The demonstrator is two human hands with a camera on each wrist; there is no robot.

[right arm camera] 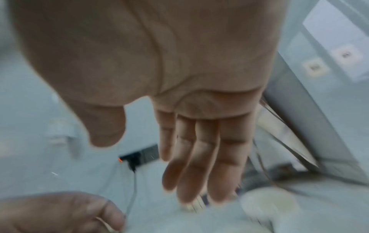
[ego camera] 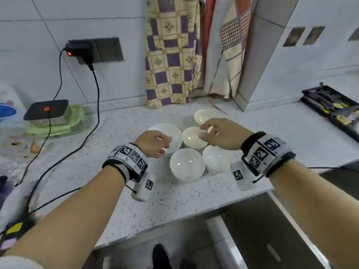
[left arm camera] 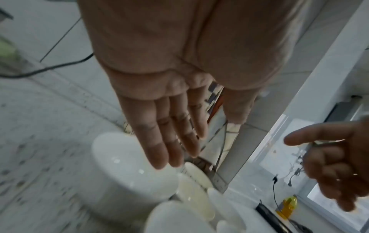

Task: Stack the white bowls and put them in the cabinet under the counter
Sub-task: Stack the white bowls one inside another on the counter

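Observation:
Several white bowls sit close together on the speckled counter [ego camera: 116,171]: a large bowl [ego camera: 167,131] at the left, a cream-tinted bowl [ego camera: 193,140] in the middle, another [ego camera: 203,115] behind it, and two [ego camera: 187,165] [ego camera: 217,158] at the front. My left hand [ego camera: 164,147] hovers over the large bowl's near rim, fingers relaxed and holding nothing. My right hand [ego camera: 208,131] hangs above the middle bowl, fingers loosely spread, also holding nothing. In the left wrist view the left fingers [left arm camera: 169,141] reach straight out above the large bowl [left arm camera: 127,165]. The right wrist view is blurred; the right fingers [right arm camera: 199,157] are straight.
Black cables [ego camera: 93,113] trail from a wall plug [ego camera: 83,53] across the counter's left side, beside stacked food containers [ego camera: 48,115]. A patterned cloth [ego camera: 172,55] hangs behind the bowls. An open tool case [ego camera: 334,105] lies at the far right. The dark cabinet front [ego camera: 272,239] is below the counter edge.

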